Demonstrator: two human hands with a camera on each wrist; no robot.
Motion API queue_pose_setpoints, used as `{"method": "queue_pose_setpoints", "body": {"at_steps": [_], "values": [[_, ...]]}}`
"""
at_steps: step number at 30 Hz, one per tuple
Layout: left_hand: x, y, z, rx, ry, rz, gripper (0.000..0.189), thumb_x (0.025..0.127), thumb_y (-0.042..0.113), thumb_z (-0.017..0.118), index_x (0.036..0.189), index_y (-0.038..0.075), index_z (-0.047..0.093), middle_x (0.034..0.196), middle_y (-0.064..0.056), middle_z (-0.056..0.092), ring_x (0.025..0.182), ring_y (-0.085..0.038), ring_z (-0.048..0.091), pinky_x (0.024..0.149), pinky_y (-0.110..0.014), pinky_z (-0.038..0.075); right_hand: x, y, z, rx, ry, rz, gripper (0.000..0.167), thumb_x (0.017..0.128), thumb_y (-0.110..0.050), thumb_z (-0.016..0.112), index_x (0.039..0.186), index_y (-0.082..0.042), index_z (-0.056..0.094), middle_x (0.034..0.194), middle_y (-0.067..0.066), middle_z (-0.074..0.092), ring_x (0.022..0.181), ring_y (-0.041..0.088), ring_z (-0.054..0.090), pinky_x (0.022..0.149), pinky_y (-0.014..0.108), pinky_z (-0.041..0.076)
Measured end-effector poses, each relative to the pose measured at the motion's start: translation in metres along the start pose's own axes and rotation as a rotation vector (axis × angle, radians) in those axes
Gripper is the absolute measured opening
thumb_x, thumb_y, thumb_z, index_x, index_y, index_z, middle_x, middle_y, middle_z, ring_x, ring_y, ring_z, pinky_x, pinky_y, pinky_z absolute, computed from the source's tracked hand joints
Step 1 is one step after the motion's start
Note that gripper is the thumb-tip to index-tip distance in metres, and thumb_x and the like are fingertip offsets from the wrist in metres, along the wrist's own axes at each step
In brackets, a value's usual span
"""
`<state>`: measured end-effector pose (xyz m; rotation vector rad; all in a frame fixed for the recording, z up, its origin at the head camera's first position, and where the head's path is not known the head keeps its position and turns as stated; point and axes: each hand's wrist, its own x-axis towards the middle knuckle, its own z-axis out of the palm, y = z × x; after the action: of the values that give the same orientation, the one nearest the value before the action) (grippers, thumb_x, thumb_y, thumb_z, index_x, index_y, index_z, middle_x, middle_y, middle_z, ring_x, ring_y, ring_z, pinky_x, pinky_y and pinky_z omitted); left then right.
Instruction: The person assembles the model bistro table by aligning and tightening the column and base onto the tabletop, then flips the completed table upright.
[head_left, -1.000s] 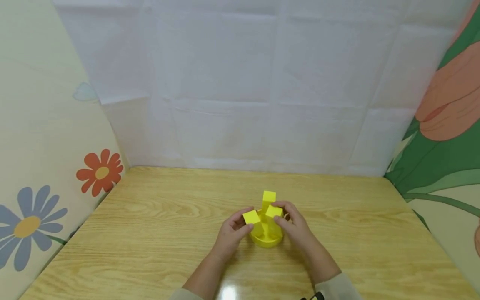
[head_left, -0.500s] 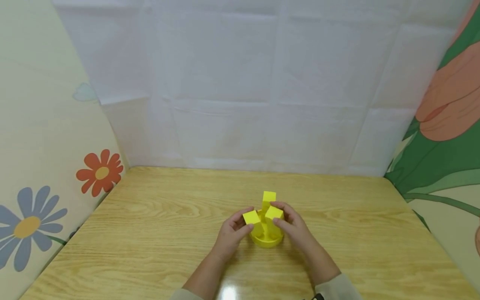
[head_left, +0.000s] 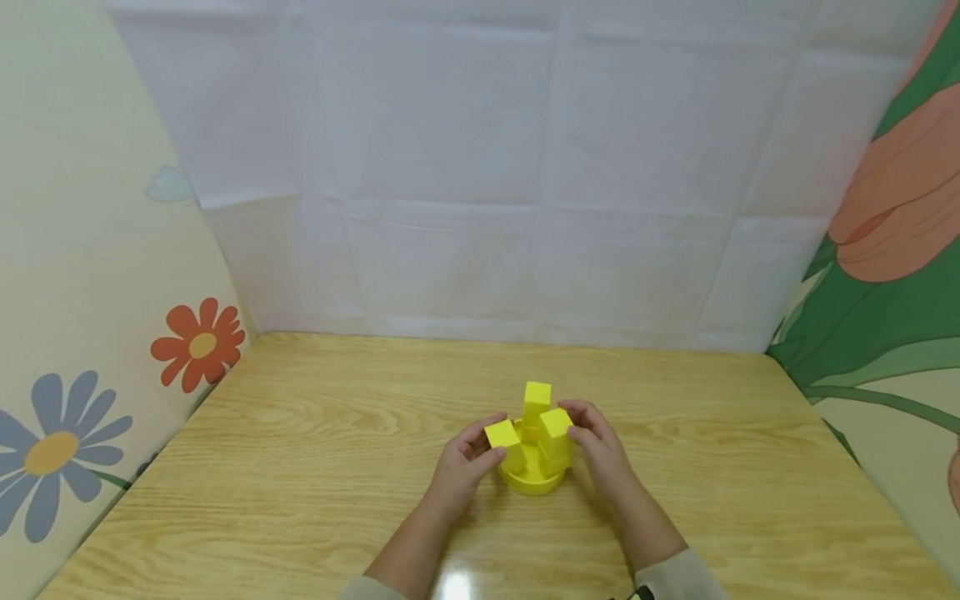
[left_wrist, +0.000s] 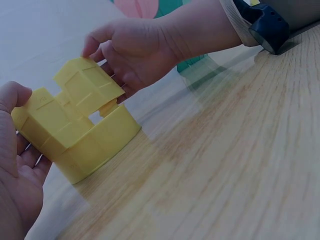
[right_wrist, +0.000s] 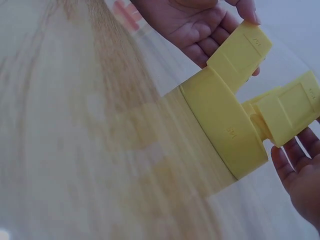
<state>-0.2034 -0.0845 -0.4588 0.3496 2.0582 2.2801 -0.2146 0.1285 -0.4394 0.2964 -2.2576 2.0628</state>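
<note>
A round, shallow yellow base point(head_left: 532, 483) stands on the table with three yellow blocks rising from it. My left hand point(head_left: 459, 475) grips the left block point(head_left: 503, 434) between thumb and fingers, at the base's left side. The right block point(head_left: 555, 425) is held by my right hand point(head_left: 603, 450), thumb near its top and fingers behind. In the right wrist view this block point(right_wrist: 295, 107) leans outward past the rim, with a narrow neck beneath it. At the far side the back block point(head_left: 537, 393) stands upright, touched by neither hand. Raised markings show on the base wall point(right_wrist: 230, 131).
The wood-grain table point(head_left: 315, 417) stretches out on both sides of the base. A white cloth point(head_left: 450, 208) hangs behind it, and flower-patterned panels point(head_left: 75, 250) flank the table. A dark watch point(left_wrist: 270, 30) sits on the right wrist.
My right hand has shifted right, and the right block has moved outward with it, widening the gap to the other blocks. The left hand and base have hardly moved.
</note>
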Motion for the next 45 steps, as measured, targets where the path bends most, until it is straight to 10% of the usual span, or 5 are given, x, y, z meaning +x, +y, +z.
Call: {"method": "queue_pose_setpoints", "body": {"at_steps": [20, 30, 38, 45], "values": [[0.001, -0.001, 0.0, 0.01, 0.01, -0.024, 0.048, 0.089, 0.001, 0.062, 0.137, -0.001, 0.053, 0.138, -0.022, 0.056, 0.114, -0.008, 0.058, 0.093, -0.016, 0.048, -0.003, 0.001, -0.014, -0.039, -0.052, 0.092, 0.049, 0.092, -0.007, 0.061, 0.139, -0.004, 0.049, 0.113, 0.007, 0.054, 0.087, 0.012, 0.047, 0.073, 0.018, 0.045], [0.001, 0.0, 0.0, 0.008, -0.007, -0.02, 0.05, 0.09, 0.001, 0.061, 0.138, -0.004, 0.05, 0.141, -0.024, 0.052, 0.113, -0.005, 0.058, 0.093, -0.015, 0.048, -0.006, 0.003, -0.016, -0.039, -0.008, 0.123, 0.047, 0.086, 0.0, 0.069, 0.126, -0.003, 0.044, 0.112, 0.004, 0.053, 0.098, 0.008, 0.053, 0.084, 0.019, 0.045], [0.001, 0.001, 0.0, -0.002, 0.004, -0.029, 0.049, 0.089, 0.0, 0.061, 0.137, -0.002, 0.052, 0.14, -0.023, 0.054, 0.118, -0.013, 0.057, 0.093, -0.016, 0.048, -0.012, 0.0, -0.024, 0.03, -0.064, 0.061, 0.032, 0.093, -0.003, 0.042, 0.123, 0.007, 0.044, 0.106, -0.002, 0.056, 0.098, 0.005, 0.055, 0.091, 0.024, 0.046], [0.001, 0.0, 0.0, 0.004, 0.006, -0.021, 0.049, 0.089, 0.0, 0.061, 0.137, -0.003, 0.052, 0.139, -0.023, 0.055, 0.114, -0.008, 0.058, 0.093, -0.015, 0.048, -0.015, 0.001, -0.029, -0.01, -0.089, 0.052, 0.032, 0.096, -0.007, 0.05, 0.124, 0.006, 0.045, 0.107, -0.002, 0.056, 0.101, 0.008, 0.054, 0.091, 0.023, 0.046]]}}
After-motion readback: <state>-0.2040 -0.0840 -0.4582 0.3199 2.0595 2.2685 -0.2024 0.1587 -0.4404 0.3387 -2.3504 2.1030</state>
